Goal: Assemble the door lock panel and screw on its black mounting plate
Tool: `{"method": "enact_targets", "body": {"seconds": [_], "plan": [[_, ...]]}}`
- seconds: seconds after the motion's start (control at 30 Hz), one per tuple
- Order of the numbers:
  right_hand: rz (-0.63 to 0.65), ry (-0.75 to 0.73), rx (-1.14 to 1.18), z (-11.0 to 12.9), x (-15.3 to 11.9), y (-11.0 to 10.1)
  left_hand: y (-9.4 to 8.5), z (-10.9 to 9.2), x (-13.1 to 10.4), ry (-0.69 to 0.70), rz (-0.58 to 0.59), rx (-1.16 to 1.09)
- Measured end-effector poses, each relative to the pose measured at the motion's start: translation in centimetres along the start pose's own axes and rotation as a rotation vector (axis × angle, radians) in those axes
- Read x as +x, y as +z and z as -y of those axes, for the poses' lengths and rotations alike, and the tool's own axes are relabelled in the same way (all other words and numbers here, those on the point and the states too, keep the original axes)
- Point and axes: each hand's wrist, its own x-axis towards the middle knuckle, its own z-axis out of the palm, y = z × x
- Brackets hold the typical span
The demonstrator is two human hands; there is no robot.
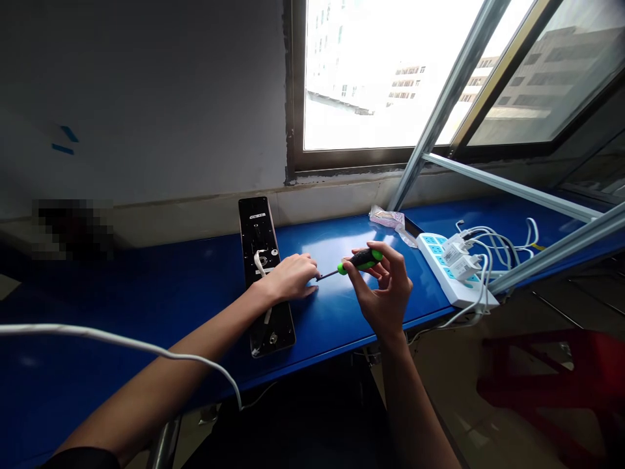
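My right hand [385, 286] grips a screwdriver [364, 259] by its black and green handle. Its thin shaft slants down to the left, toward the fingertips of my left hand [293, 277]. A tiny dark piece shows at the screwdriver's tip; its kind is too small to tell. The left fingers are curled in beside that tip, and what they pinch, if anything, is hidden. Under the left hand and wrist lies a long black panel [254, 228] with round fittings, a white label and a white ribbon-like cable [260, 262]. Part of the panel is covered by my forearm.
A white power strip [442, 270] with chargers and cables sits right on the blue table [205, 280]. Behind it lie a plastic bag [387, 217] and a metal frame [508, 185]. A white cable [122, 340] crosses my left forearm. A red stool [551, 371] stands below right.
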Motion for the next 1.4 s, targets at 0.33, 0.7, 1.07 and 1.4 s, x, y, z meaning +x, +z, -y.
{"method": "enact_targets", "body": {"seconds": [0.33,0.7,1.07,1.4], "plan": [[0.02,-0.132,0.187,4.7,1.5,0.0,-3.4,-1.5,-5.4,-0.011,-0.207,-0.069],[0.037,-0.191,0.264,7.7,1.3,2.6,-3.3,-0.8,-12.1,-0.116,-0.472,-0.398],[0.069,-0.145,0.263,9.0,1.3,4.8,-1.2,-0.7,-15.0,-0.189,-0.683,-0.559],[0.447,-0.251,0.273,8.1,1.3,7.2,2.4,-0.7,-15.8,-0.305,-0.788,-0.508]]}}
